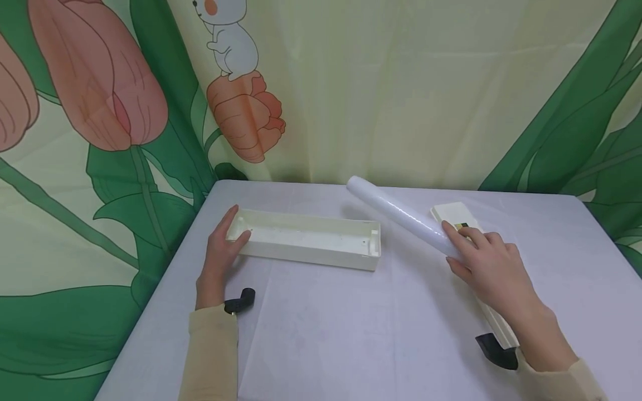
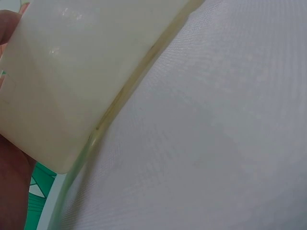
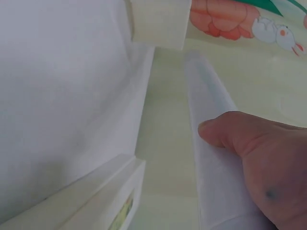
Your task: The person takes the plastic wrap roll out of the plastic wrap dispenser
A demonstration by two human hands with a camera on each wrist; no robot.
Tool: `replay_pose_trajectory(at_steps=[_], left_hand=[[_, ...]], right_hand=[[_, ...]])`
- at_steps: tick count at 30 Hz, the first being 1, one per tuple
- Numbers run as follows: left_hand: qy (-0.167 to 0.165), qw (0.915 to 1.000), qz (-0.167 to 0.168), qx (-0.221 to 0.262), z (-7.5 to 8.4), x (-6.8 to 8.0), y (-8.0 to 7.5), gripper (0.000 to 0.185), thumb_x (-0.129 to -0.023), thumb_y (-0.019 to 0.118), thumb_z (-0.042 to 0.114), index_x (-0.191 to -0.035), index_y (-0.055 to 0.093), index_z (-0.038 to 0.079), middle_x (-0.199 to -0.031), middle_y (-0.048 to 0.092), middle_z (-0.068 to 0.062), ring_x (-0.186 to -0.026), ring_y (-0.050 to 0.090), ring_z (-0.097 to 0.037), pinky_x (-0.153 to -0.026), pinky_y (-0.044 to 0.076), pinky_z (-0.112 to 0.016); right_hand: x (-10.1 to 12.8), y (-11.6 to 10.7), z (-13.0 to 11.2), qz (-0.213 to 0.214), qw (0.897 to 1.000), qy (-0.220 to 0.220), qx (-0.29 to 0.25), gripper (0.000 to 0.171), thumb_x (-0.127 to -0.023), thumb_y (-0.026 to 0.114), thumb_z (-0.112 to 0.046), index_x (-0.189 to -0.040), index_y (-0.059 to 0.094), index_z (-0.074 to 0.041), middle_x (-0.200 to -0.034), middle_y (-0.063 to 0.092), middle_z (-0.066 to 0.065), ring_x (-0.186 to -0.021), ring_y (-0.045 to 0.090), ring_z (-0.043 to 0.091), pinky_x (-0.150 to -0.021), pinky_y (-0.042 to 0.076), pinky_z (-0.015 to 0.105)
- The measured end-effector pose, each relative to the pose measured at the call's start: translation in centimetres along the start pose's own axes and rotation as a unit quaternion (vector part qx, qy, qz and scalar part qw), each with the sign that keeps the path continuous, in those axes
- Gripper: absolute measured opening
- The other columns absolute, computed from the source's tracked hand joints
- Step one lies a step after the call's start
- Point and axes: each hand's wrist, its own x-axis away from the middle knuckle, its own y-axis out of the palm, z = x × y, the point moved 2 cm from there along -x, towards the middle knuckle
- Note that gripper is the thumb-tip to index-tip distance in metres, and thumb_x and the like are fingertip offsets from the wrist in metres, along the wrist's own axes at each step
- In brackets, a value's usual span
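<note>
Only an unreadable label point(image 1: 461, 226) beside right hand point(image 1: 489, 259) on roll point(image 1: 401, 214)

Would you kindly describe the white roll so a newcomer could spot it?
On the table, look right of the long open cream tray. The right hand grips the roll: the only round, glossy white tube, slanting up off the table.

You'll find no readable text here; the small label point(image 1: 460, 226) on the lid point(image 1: 453, 214) is too blurred.
</note>
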Motion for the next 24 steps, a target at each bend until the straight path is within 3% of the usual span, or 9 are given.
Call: replay_pose_trajectory(at_steps=[6, 14, 21, 24], left_hand=[[-0.001, 1.0, 0.002, -0.003, 0.0, 0.0, 0.0, 0.069, -0.091, 0.067, 0.016, -0.154, 0.04, 0.004, -0.158, 0.038, -0.017, -0.147, 0.032, -0.034, -0.12, 0.02, -0.051], [0.005, 1.0, 0.005, -0.004, 0.0, 0.0, 0.0, 0.067, -0.092, 0.067, 0.016, -0.153, 0.041, 0.003, -0.158, 0.038, -0.018, -0.147, 0.031, -0.035, -0.12, 0.021, -0.05], [0.003, 1.0, 0.0, 0.0, 0.0, -0.1, -0.1, 0.07, -0.091, 0.068, 0.017, -0.154, 0.04, 0.003, -0.158, 0.037, -0.018, -0.147, 0.03, -0.034, -0.12, 0.019, -0.051], [0.001, 1.0, 0.001, -0.001, -0.1, 0.0, -0.1, 0.07, -0.091, 0.068, 0.017, -0.154, 0.04, 0.004, -0.158, 0.037, -0.017, -0.147, 0.03, -0.034, -0.12, 0.019, -0.051]], right_hand=[[2.0, 0.1, 0.7, -0.055, 0.997, 0.05, 0.011, 0.078, -0.08, 0.079, -0.012, -0.15, 0.044, -0.011, -0.122, 0.059, 0.023, -0.095, 0.055, 0.053, -0.066, 0.045, 0.064], [4.3, 0.4, 0.9, -0.125, 0.984, 0.125, 0.022, 0.076, -0.085, 0.079, -0.018, -0.15, 0.042, -0.006, -0.122, 0.055, 0.031, -0.095, 0.053, 0.055, -0.064, 0.044, 0.064], [5.2, 1.1, -0.7, -0.165, 0.97, 0.176, 0.025, 0.075, -0.086, 0.078, -0.018, -0.147, 0.041, 0.004, -0.122, 0.052, 0.036, -0.095, 0.051, 0.058, -0.062, 0.045, 0.064], [5.1, 1.4, -1.8, -0.176, 0.967, 0.18, 0.023, 0.071, -0.085, 0.076, -0.016, -0.143, 0.042, 0.01, -0.114, 0.054, 0.037, -0.088, 0.054, 0.054, -0.06, 0.046, 0.063]])
